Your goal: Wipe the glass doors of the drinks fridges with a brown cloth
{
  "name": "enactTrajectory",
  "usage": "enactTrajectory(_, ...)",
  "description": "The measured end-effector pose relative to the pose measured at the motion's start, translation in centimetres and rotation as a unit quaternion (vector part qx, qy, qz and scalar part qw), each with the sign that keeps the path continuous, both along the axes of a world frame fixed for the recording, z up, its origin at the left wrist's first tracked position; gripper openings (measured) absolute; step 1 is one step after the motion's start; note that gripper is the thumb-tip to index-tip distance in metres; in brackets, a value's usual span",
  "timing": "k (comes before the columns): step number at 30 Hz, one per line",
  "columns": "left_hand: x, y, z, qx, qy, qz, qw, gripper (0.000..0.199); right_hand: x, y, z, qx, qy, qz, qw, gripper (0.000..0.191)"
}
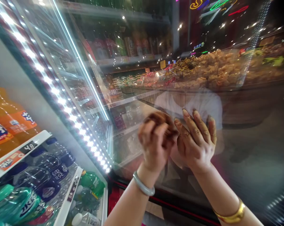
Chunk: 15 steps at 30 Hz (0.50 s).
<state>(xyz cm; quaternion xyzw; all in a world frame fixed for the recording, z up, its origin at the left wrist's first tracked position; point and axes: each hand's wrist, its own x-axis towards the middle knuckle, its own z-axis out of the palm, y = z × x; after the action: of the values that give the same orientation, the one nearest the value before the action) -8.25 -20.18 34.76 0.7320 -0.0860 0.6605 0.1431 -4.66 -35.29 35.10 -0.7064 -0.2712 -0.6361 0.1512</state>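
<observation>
In front of me stands a glass door [238, 147] of a lit drinks fridge, with reflections across it. My left hand [155, 147], a pale bangle on its wrist, is closed around a crumpled brown cloth [162, 121] at the glass; both are smeared by motion. Just to its right, my right hand [198, 141] is open, fingers spread and stretched upward against or very near the pane. It holds nothing, and a gold bracelet [233, 213] circles that wrist.
On the left, fridge shelves [41, 136] with price tags carry orange drink bottles [12, 119], clear bottles with dark caps [40, 175] and green bottles [17, 201]. A bright LED strip [68, 110] runs along the fridge edge. Heaped goods and neon signs show in the glass.
</observation>
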Motion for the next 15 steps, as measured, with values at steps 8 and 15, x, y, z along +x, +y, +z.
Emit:
enactTrajectory(8, -0.3, 1.5, -1.5, -0.104, 0.010, 0.050, 0.993, 0.034, 0.1, -0.3, 0.3, -0.003, -0.011, 0.002, 1.000, 0.044)
enactTrajectory(15, -0.2, -0.5, -3.4, 0.104, 0.038, -0.060, 0.992, 0.030, 0.4, -0.8, -0.1, -0.016, -0.010, 0.017, 1.000, 0.043)
